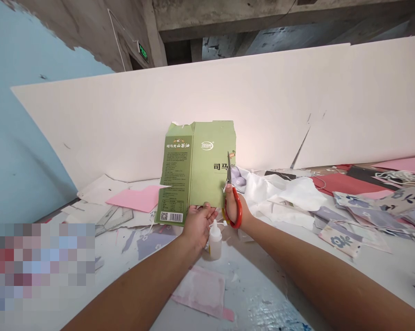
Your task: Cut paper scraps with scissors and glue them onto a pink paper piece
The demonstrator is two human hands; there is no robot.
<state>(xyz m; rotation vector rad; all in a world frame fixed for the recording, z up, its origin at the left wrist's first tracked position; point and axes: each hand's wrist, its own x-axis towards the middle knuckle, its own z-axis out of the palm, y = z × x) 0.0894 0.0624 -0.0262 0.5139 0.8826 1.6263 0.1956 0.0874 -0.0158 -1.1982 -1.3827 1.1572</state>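
Note:
A flattened green cardboard box with printed text stands up in front of me. At its lower edge, my left hand pinches the cardboard between thumb and fingers. My right hand is wrapped round the red handles of a pair of scissors. Their blades point upward along the right side of the cardboard and look nearly closed; whether they touch it, I cannot tell. Just below my hands stands a small white squeeze bottle with a nozzle, close beside the left hand.
A tall white board rises behind the table. Pink paper and grey scraps lie to the left. White cloth, red sheets and flower-patterned fabric pieces cover the right. A small white pouch with pink edging lies nearest me.

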